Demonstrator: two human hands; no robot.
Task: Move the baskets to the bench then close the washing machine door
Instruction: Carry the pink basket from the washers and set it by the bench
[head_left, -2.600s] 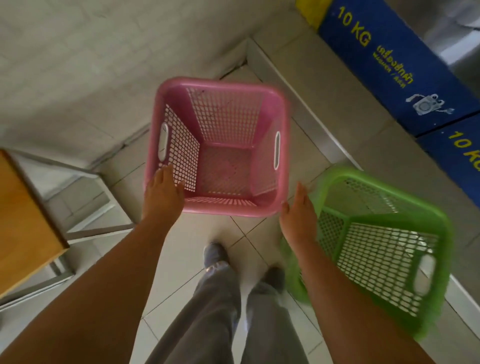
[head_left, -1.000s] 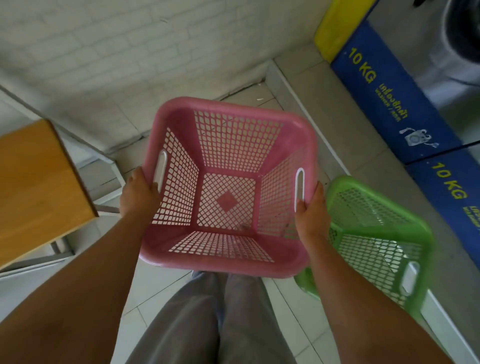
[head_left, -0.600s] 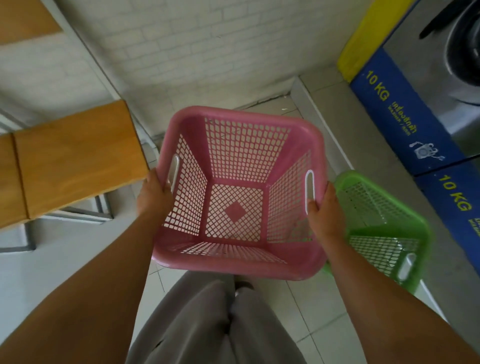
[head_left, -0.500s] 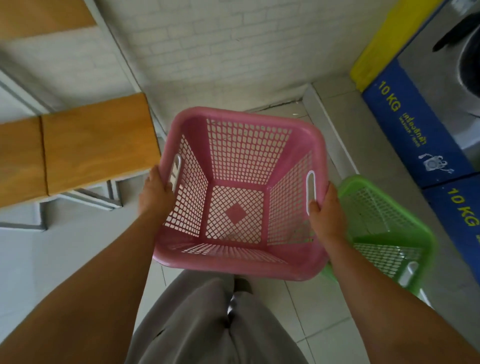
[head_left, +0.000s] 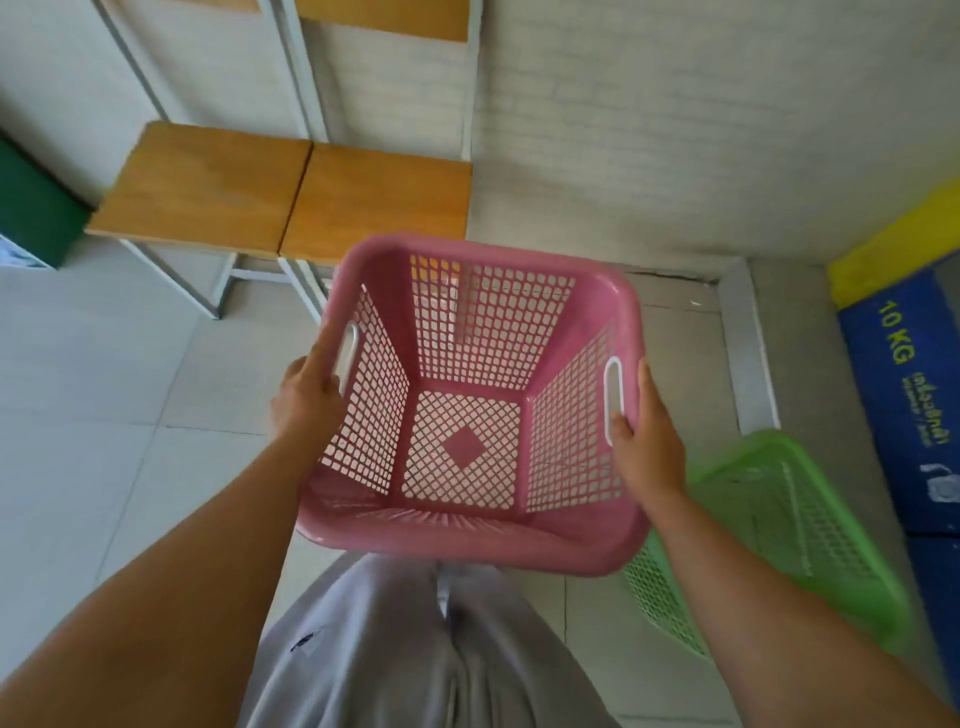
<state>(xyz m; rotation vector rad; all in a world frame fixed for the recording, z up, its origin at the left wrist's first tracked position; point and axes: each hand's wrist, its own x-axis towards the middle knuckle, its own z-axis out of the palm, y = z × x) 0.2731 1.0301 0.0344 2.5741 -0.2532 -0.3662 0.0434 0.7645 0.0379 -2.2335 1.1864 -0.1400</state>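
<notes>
An empty pink mesh basket (head_left: 475, 538) hangs in front of me above the tiled floor. My left hand (head_left: 306, 397) grips its left side by the white handle slot. My right hand (head_left: 647, 447) grips the right side at the other slot. A green mesh basket (head_left: 795, 525) lies on the floor to my lower right, partly hidden by my right arm. The wooden bench (head_left: 291, 195) with a pale metal frame stands ahead and to the left, against the wall. The washing machine door is out of view.
A blue panel marked "10 KG" (head_left: 904, 395) with a yellow strip above it runs along the right edge. A dark green box (head_left: 36, 208) sits at the far left beside the bench. A white brick wall (head_left: 675, 130) stands ahead. My grey trousers fill the bottom.
I lifted the pink basket off the floor with both hands. The view has swung left, so the bench now sits more central and the machines have slid to the right edge.
</notes>
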